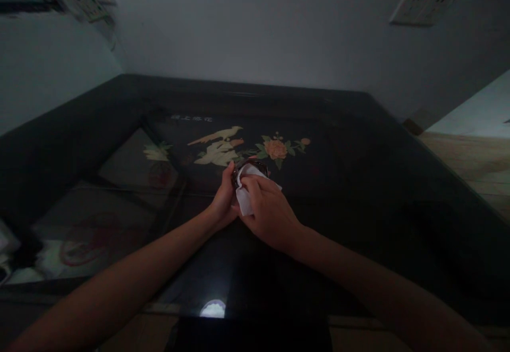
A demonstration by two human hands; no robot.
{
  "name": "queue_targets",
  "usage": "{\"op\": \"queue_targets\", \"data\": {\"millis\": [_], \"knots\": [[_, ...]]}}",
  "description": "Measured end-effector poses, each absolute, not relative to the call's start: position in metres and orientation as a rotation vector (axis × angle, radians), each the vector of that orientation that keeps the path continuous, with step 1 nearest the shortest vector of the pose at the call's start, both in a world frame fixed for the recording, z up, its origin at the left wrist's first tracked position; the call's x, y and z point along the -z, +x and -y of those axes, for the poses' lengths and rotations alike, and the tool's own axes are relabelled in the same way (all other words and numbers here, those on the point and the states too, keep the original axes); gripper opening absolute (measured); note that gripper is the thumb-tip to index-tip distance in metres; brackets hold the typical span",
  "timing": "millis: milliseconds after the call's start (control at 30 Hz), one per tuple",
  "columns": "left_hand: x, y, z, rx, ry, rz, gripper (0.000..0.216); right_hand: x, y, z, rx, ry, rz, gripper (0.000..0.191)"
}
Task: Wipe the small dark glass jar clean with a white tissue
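Over the middle of the dark glossy tabletop [338, 235], my left hand [223, 198] is wrapped around the side of a small dark, shiny object [258, 166] with a curved rim; its exact kind is hard to make out in the dim light. My right hand [271, 208] pinches a white tissue [244, 200] and presses it against or into that object. Both hands meet here, and the tissue and fingers hide most of the object.
The tabletop bears a flower [275, 149] and bird [219, 135] picture. White items [8, 245] lie at the left edge. Wall sockets [422, 6] are at the upper right, with a power strip [85, 1] at the upper left. Wooden floor [474, 166] shows on the right.
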State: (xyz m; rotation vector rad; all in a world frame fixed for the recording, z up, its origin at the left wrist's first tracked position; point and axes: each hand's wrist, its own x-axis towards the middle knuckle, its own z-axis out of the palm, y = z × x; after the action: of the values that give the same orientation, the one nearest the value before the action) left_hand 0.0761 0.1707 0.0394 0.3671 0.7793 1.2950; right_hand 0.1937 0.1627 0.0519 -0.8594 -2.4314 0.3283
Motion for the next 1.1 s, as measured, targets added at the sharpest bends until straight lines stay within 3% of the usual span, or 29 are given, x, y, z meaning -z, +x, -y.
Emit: {"op": "queue_targets", "data": {"millis": [400, 800, 1100], "knots": [[-0.04, 0.074, -0.172, -1.312, 0.344, -0.779, 0.049, -0.074, 0.195, -0.162, -0.093, -1.073, 2.672, 0.012], [-0.036, 0.076, -0.173, -1.342, 0.381, -0.759, 0.046, -0.049, 0.189, -0.152, 0.541, -1.104, 2.594, 0.032], [-0.032, 0.07, -0.174, -1.334, 0.342, -0.772, 0.046, -0.044, 0.196, -0.174, 0.234, -0.767, 2.632, 0.035]]}}
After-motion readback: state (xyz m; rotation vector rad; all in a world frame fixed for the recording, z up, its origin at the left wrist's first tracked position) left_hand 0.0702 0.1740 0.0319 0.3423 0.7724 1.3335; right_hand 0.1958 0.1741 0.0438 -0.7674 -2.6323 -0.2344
